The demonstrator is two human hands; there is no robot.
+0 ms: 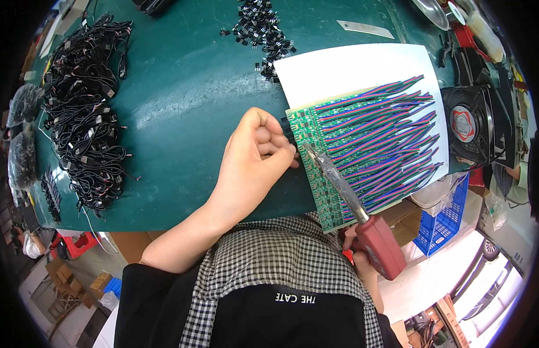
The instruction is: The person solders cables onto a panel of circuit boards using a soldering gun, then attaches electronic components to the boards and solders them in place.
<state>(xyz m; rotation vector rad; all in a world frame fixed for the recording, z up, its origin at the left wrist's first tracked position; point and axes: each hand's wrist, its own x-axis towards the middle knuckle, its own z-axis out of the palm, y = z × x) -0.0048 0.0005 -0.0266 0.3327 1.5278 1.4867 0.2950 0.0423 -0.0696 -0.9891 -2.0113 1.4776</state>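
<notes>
The left hand (pixel 259 145) curls toward one o'clock; at five o'clock from it, the partly hidden right hand (pixel 362 264) grips.

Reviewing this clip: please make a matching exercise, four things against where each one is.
1. Soldering gun
2. Fan
3. Black cables
4. Blade

A. On the left side of the table
B. Just beyond the far edge of the white sheet
C. In the right hand
D. Beside the sheet's right edge

Pairs: 1-C, 2-D, 3-A, 4-B
</notes>
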